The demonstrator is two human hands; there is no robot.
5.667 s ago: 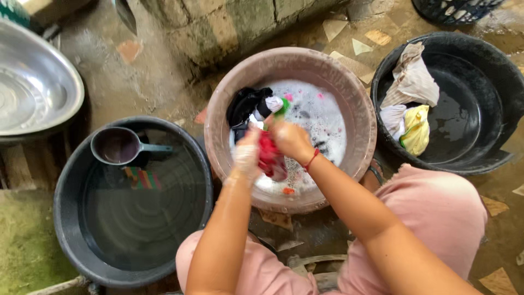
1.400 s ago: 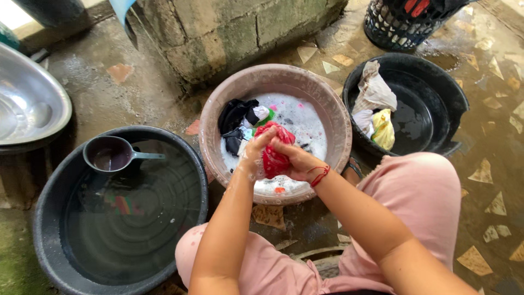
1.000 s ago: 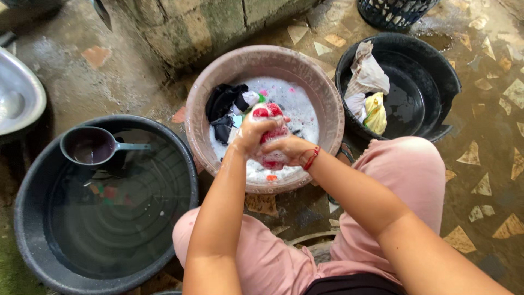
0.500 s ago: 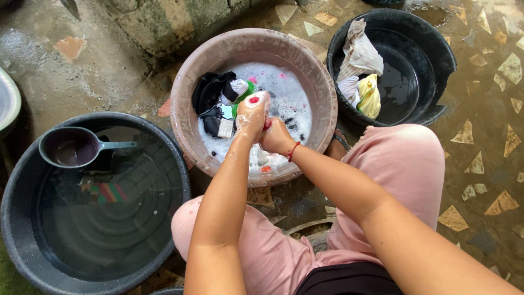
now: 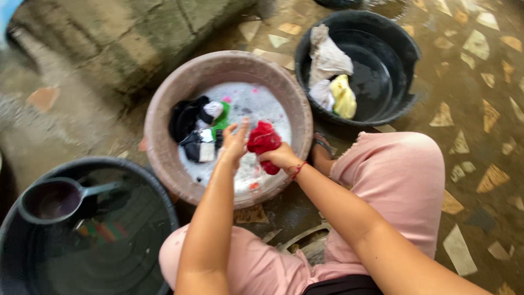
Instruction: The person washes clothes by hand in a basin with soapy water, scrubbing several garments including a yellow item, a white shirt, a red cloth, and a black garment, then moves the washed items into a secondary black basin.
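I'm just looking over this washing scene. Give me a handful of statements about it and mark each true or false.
1. The right hand grips a red cloth over the soapy brown basin. True.
2. The left hand is clenched tight around the red cloth. False: its fingers are spread open beside the cloth.
3. A yellow cloth lies in the black tub at the upper right. True.
4. The scoop floats in the brown basin. False: it sits in the dark tub at the lower left.
5. The dark clothes lie on the floor. False: they are in the brown basin, on its left side.
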